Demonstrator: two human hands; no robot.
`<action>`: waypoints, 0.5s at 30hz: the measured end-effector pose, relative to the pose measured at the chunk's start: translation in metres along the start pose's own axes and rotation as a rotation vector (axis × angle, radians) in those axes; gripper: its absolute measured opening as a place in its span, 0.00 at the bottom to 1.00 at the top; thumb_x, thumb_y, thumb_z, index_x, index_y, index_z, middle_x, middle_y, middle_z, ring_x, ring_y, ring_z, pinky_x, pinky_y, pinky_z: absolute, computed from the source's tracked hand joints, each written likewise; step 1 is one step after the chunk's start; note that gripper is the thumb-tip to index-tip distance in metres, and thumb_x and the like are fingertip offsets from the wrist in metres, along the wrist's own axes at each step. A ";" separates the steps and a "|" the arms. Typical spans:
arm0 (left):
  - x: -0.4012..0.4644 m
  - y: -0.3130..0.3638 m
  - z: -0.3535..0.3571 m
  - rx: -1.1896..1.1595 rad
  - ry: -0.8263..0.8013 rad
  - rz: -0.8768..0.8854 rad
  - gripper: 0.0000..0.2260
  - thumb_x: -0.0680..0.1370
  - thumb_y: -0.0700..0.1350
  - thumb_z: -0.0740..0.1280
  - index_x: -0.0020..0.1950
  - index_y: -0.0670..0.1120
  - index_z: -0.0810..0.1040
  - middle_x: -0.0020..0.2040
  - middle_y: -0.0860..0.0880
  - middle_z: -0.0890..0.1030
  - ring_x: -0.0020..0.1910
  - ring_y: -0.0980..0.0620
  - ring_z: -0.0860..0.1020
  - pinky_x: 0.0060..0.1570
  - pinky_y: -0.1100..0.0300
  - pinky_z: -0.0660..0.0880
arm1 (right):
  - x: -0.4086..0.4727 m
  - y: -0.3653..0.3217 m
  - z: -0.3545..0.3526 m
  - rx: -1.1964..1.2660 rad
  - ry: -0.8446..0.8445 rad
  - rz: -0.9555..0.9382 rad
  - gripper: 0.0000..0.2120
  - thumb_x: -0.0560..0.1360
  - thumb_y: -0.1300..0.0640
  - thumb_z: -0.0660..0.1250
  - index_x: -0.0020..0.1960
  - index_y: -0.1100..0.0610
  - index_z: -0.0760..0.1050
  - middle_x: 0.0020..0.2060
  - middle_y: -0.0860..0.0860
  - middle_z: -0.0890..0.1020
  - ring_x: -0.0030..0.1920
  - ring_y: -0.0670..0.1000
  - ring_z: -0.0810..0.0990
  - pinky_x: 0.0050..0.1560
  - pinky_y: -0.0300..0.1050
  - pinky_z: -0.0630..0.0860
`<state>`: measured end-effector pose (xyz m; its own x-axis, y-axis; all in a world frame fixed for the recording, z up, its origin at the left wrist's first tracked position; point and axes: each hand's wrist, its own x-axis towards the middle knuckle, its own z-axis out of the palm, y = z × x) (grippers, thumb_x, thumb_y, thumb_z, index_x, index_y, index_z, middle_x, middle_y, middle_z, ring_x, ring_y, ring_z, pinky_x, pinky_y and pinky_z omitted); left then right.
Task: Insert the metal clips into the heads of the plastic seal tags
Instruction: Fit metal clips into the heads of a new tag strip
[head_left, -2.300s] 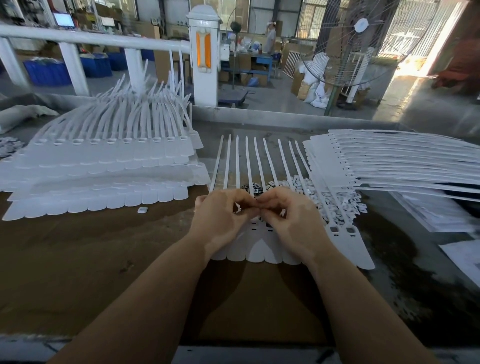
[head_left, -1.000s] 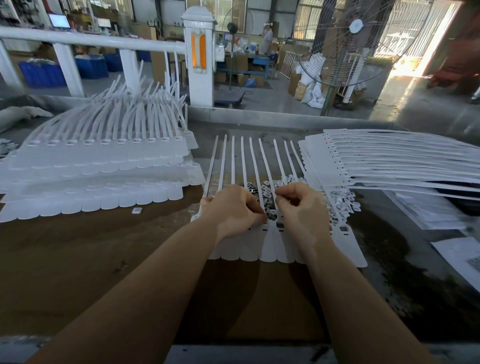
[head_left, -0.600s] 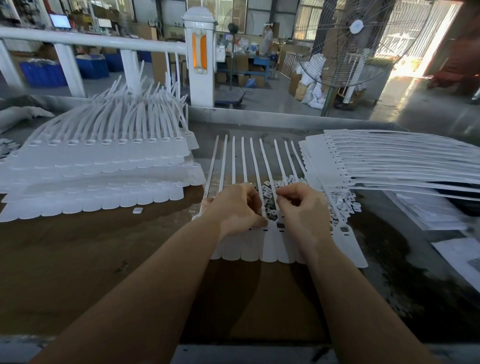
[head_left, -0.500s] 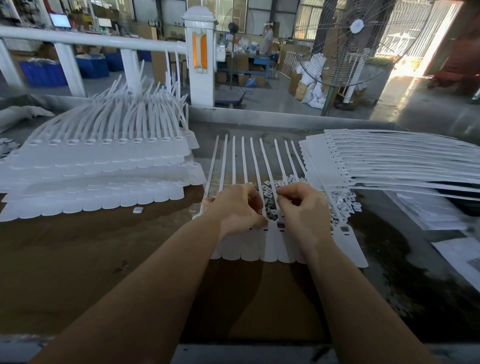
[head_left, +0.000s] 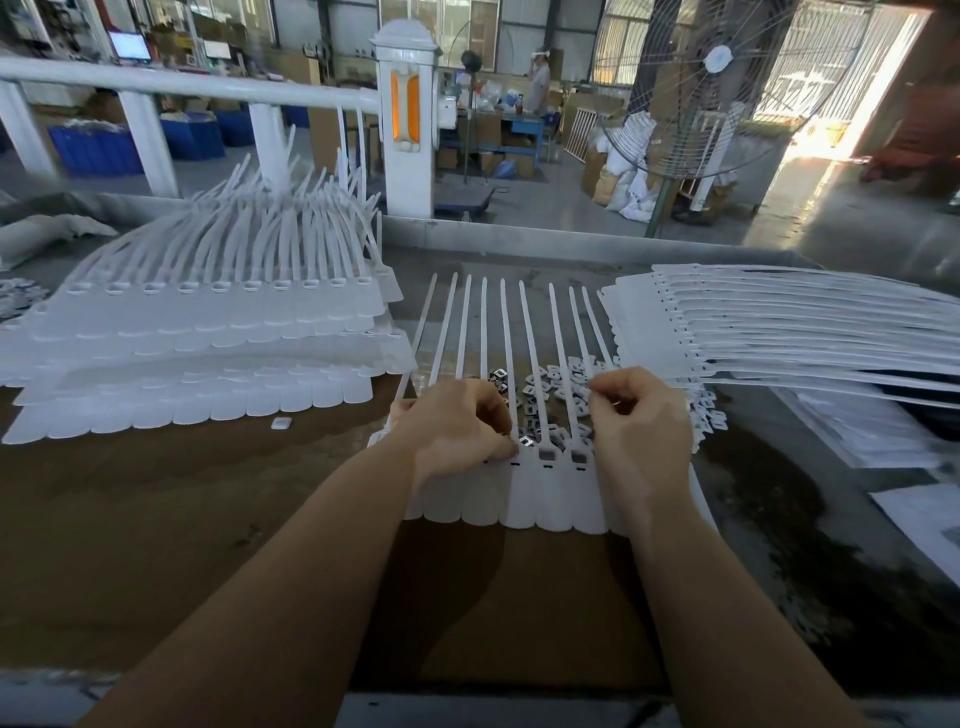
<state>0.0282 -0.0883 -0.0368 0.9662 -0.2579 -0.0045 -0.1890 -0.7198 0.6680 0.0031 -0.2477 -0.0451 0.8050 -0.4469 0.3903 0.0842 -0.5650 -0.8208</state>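
Head view: a strip of white seal tags (head_left: 540, 499) lies flat on the counter (head_left: 156, 519), heads toward the person, tails fanned away. The left hand (head_left: 457, 431) rests on the strip with fingers curled, fingertips pressing at a tag head where a metal clip (head_left: 524, 441) sits. The right hand (head_left: 641, 421) hovers just over the strip's right part, thumb and forefinger pinched together; whether they grasp a clip I cannot tell. A loose pile of clips (head_left: 556, 387) lies between the tails, just beyond both hands. Stacked tag strips (head_left: 208, 332) sit left; another stack (head_left: 779, 322) lies right.
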 end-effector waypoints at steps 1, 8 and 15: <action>0.000 0.000 0.000 0.004 0.006 -0.002 0.07 0.71 0.51 0.72 0.39 0.56 0.74 0.42 0.59 0.76 0.50 0.55 0.72 0.55 0.54 0.54 | -0.001 -0.001 0.001 -0.037 -0.022 -0.013 0.07 0.75 0.64 0.65 0.46 0.54 0.79 0.41 0.47 0.80 0.44 0.47 0.78 0.48 0.42 0.75; -0.005 -0.006 0.013 0.130 0.180 0.093 0.08 0.72 0.52 0.68 0.37 0.58 0.70 0.44 0.59 0.74 0.53 0.55 0.70 0.54 0.57 0.54 | -0.002 0.000 -0.002 -0.350 -0.065 0.039 0.11 0.74 0.62 0.63 0.49 0.51 0.81 0.50 0.49 0.81 0.53 0.52 0.76 0.62 0.55 0.69; -0.004 -0.011 0.020 0.185 0.255 0.158 0.10 0.73 0.54 0.67 0.35 0.59 0.67 0.43 0.61 0.71 0.51 0.57 0.67 0.55 0.57 0.55 | -0.003 0.005 0.000 -0.555 -0.097 -0.011 0.09 0.77 0.53 0.65 0.54 0.48 0.81 0.56 0.50 0.78 0.58 0.52 0.72 0.63 0.53 0.66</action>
<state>0.0234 -0.0919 -0.0590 0.9310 -0.2228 0.2891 -0.3453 -0.7943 0.4998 0.0006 -0.2489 -0.0502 0.8581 -0.3883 0.3360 -0.2079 -0.8610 -0.4642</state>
